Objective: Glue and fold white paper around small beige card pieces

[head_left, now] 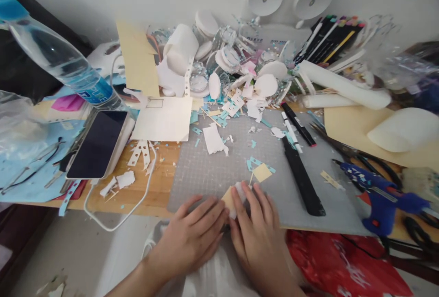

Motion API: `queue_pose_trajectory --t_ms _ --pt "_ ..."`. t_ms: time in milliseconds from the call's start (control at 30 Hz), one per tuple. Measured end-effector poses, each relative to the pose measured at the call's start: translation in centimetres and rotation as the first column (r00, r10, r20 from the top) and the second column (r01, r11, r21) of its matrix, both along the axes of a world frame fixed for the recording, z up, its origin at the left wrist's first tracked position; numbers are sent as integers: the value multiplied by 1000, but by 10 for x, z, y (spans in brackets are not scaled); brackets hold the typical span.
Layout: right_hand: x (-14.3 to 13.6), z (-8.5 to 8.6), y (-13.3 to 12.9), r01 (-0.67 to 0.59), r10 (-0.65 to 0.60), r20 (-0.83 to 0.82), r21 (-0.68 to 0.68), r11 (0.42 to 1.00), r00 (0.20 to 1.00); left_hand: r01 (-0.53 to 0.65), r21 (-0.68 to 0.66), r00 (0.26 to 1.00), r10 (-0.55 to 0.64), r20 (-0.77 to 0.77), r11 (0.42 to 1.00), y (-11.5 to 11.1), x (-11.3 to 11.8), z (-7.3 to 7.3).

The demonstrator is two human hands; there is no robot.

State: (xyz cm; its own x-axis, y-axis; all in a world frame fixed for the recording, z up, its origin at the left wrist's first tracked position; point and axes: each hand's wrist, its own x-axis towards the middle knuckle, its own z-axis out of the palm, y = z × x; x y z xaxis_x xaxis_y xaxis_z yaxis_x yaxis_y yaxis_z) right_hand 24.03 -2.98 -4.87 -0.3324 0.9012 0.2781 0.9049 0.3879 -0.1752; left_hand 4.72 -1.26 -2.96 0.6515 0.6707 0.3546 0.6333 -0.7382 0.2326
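A small cream and white paper piece (pixel 228 200) lies between my two hands at the front edge of the grey cutting mat (pixel 212 173). My left hand (pixel 195 230) touches its left side, with the fingers bent and close together. My right hand (pixel 257 224) rests over its right side, fingers pressing on it and partly hiding it. Just beyond my fingertips are a cream paper square (pixel 262 173) and light blue punched strips (pixel 252 164). A torn white paper piece (pixel 213 139) lies farther back on the mat.
A phone (pixel 98 143) with a white cable and a water bottle (pixel 65 59) stand left. A black cutter (pixel 302 178), markers (pixel 298 123) and a blue glue gun (pixel 380 196) lie right. Paper scraps and white discs (pixel 266 85) are heaped behind.
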Motion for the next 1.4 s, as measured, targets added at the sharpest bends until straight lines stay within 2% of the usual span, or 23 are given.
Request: queue_pose_trajectory --t_ms 133,333,467,567,667,833,1033,1233,1300,1400 --pt "5 4 3 -20 20 -34 -23 1000 999 -49 -22 999 50 7 999 -2 -1 -5" --pt "20 12 21 -261 259 -38 -70 963 965 -55 25 990 58 -127 998 24 -18 7" --pt "23 16 37 -336 331 -103 -40 941 938 -122 55 982 129 -136 991 37 -27 12" --pt "23 19 47 -365 359 -128 -21 931 924 -122 39 990 124 -66 992 28 -23 9" --pt "24 19 54 -395 388 -111 -52 917 915 -25 3 999 25 -28 1000 11 -12 3" --pt "26 18 58 -428 419 -142 -35 903 897 -105 -89 994 108 29 990 2 -7 -8" --pt "25 15 56 -416 402 -183 -43 908 897 -97 -59 990 103 100 994 8 -17 -14" --pt "23 15 59 -405 375 -236 -96 909 897 -185 -65 976 191 103 981 9 -11 -16" --pt "21 17 63 -372 328 -279 -122 920 903 -196 -67 974 202 101 978 9 -10 -16" --pt "16 17 69 -258 199 -308 -164 952 930 -210 -50 971 214 105 977 9 -9 -16"
